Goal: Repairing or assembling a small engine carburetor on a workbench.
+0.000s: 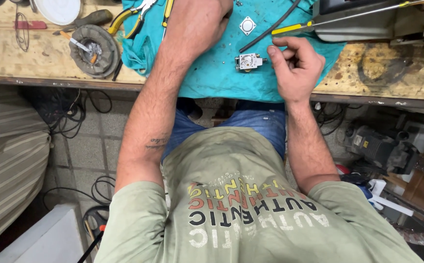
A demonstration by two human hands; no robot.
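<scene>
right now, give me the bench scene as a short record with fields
surface: wooden bench with a teal cloth spread over its middle
left hand: palm down over the cloth, what is under it is hidden
right hand: loosely curled, fingertips beside a small metal carburetor-like part, holding nothing visible
other parts on the cloth: square metal plate, black hose
tools: yellow-handled pliers, yellow-handled screwdriver
bench left: round grey pad, white disc
</scene>
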